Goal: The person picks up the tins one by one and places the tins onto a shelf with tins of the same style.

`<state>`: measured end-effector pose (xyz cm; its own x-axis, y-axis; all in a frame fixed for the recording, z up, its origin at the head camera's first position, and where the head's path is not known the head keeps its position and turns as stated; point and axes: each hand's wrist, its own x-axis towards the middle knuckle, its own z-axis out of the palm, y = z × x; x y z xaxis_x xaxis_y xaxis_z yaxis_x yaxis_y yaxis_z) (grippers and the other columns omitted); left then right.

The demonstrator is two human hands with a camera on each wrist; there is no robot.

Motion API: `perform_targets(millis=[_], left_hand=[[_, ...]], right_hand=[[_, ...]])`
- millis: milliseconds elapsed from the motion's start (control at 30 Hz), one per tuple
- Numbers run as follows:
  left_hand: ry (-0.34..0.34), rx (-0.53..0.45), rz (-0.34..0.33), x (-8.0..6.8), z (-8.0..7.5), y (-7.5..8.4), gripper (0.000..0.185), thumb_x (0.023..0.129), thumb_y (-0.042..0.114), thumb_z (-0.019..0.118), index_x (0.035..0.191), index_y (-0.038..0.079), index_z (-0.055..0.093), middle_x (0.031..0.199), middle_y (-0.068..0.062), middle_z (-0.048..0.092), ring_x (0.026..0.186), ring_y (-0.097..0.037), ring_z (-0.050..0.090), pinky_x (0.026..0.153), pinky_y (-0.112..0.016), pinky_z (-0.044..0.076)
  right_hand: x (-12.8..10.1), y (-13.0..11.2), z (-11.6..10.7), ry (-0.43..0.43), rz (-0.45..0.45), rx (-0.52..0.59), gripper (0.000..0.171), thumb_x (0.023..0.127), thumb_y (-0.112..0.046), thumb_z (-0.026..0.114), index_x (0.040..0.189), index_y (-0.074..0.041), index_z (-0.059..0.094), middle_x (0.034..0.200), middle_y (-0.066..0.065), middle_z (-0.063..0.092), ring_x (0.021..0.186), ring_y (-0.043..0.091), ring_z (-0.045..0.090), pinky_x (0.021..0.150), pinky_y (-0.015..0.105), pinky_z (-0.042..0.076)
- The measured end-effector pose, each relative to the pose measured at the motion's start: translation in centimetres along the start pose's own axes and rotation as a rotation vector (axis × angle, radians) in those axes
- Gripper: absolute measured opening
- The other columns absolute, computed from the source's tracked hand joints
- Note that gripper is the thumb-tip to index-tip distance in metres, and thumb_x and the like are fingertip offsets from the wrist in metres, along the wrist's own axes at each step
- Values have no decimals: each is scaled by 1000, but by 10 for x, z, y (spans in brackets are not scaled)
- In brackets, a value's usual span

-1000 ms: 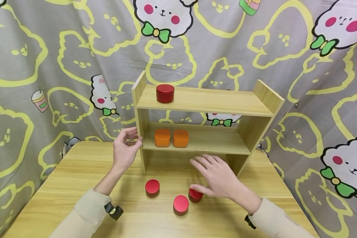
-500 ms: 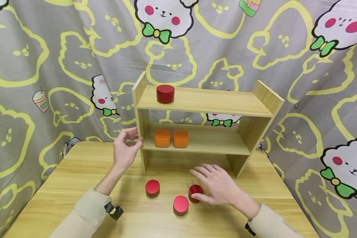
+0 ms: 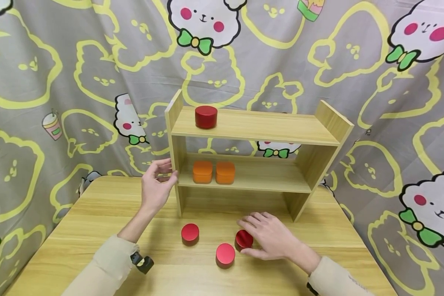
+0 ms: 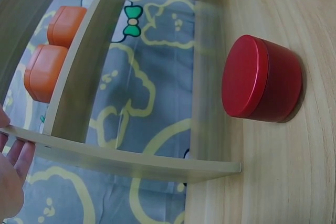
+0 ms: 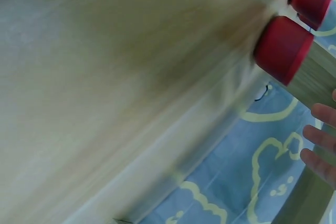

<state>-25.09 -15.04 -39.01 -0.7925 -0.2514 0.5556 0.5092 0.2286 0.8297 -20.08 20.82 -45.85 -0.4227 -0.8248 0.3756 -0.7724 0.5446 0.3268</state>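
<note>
My left hand (image 3: 157, 186) holds the left side panel of a small wooden shelf (image 3: 244, 187), thumb at the front edge and fingers behind it, as the left wrist view also shows. My right hand (image 3: 270, 237) is at the right of a round red tin (image 3: 243, 240), fingers spread loosely around its far side and thumb near its front. In the right wrist view the fingers (image 5: 321, 136) look relaxed and apart from the tins. Another red tin (image 3: 225, 255) stands just left of it, and a third red tin (image 4: 262, 80) stands nearer the shelf's left end.
A darker red tin (image 3: 206, 117) sits on the top board at the left. Two orange boxes (image 3: 202, 172) stand side by side on the middle board. The shelf stands on a wooden table (image 3: 107, 205) before a patterned curtain (image 3: 96, 78).
My right hand has come down and back from the shelf front toward the right red tin, its fingers bending a little more. My left hand has stayed on the side panel.
</note>
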Motion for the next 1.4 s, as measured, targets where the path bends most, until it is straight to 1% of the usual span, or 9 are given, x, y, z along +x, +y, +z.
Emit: perform_targets(millis=[233,367,533,833,1100,1267,1400], left_hand=[[2,-8,-7,0,0,-1,36,88,-11,72,122,-2,69,109,-22,71,90,5,68,76,-10,60],[3,-12,-7,0,0,-1,36,88,-12,72,122,-2,69,109,-22,71,91,5,68,76,-11,61],[2,-8,-3,1,0,-1,36,88,-12,72,122,-2,69,109,-22,71,91,5,68,77,-10,60],[0,-1,-6,0,0,0,36,88,-11,73,122,-1,70,109,-22,72,90,5,67,77,-10,60],[-1,3,-3,0,0,0,36,88,-10,73,122,-1,70,109,-22,72,90,5,67,76,-11,60],[-3,3,-1,0,0,0,35,88,-10,73,122,-1,69,109,-22,72,90,5,67,77,-11,60],[1,-1,-1,0,0,0,36,88,-11,73,122,-1,70,109,-22,72,90,5,68,77,-10,60]], right_hand=[[-5,-3,9,-145,-24,-21,79,90,-79,59,142,-19,63,127,-2,74,113,20,72,94,38,64],[-6,-4,12,-190,-32,-28,82,91,-81,55,145,-19,60,129,-1,73,115,21,71,95,38,63],[-8,-4,16,-191,-25,-31,82,91,-82,54,144,-20,61,127,-2,74,113,19,72,94,38,63],[-9,-2,21,-183,-42,-30,80,92,-81,53,142,-19,63,123,-3,75,108,18,73,93,36,64],[-10,2,24,-194,-46,-35,76,94,-77,56,141,-18,64,118,-4,76,103,18,73,93,35,63],[-11,3,26,-195,-51,-27,72,94,-74,59,139,-17,65,117,-4,76,103,19,73,93,35,63],[-10,3,26,-198,-53,-29,71,95,-73,58,139,-17,65,117,-4,76,103,18,73,92,34,63]])
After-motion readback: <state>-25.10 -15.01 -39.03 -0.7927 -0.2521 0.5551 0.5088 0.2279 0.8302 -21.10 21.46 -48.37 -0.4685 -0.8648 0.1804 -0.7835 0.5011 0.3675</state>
